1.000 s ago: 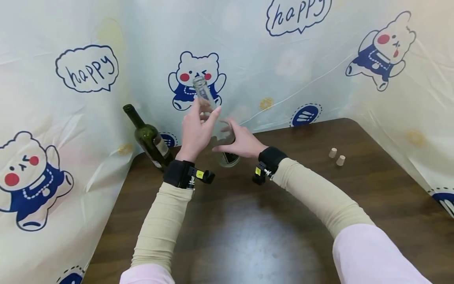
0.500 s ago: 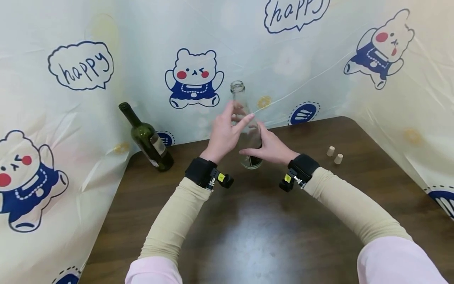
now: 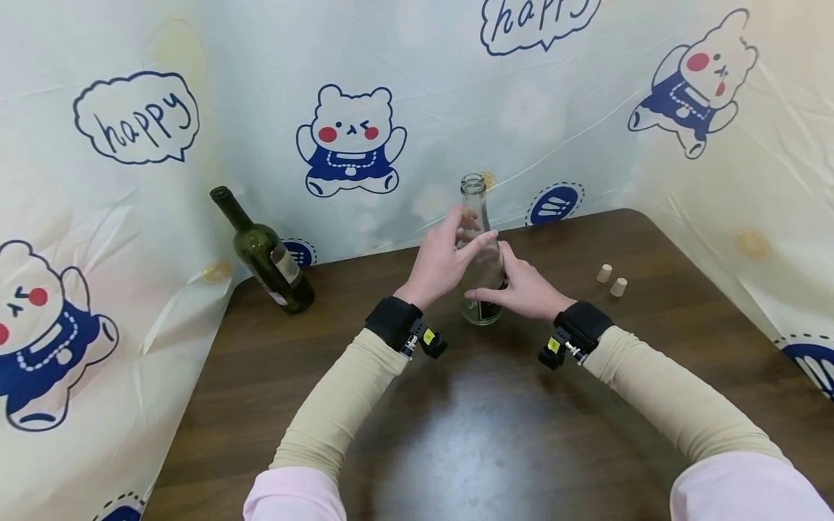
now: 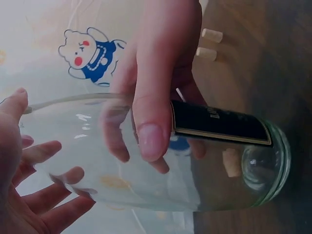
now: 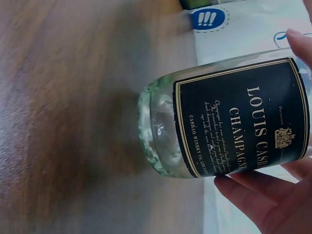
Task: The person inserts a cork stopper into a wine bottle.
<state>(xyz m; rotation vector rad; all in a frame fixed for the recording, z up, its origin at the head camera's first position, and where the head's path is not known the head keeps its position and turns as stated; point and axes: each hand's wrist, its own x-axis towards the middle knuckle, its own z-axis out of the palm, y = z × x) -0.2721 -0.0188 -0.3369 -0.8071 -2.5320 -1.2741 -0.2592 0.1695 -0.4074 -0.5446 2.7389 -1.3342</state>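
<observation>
A clear glass bottle [image 3: 478, 271] with a black champagne label [image 5: 243, 122] stands close to upright between the hands. I cannot tell if its base touches the table. My left hand [image 3: 445, 255] grips it around the shoulder below the bare mouth, with the thumb on the near side. Lower down, my right hand [image 3: 529, 286] holds the body, its thumb [image 4: 152, 122] across the front and its fingers behind. A cork-like piece [image 4: 231, 162] shows through the glass near the base in the left wrist view; inside or behind, I cannot tell.
A dark green wine bottle [image 3: 270, 257] stands at the back left of the brown table [image 3: 293, 376]. Two small corks [image 3: 604, 273] are at the right. A patterned sheet [image 3: 417, 87] hangs behind the table and along its sides.
Both hands have moved right and nearer with the clear bottle, away from the green one. The bottle has gone from leaning left to nearly upright. The corks have stayed put.
</observation>
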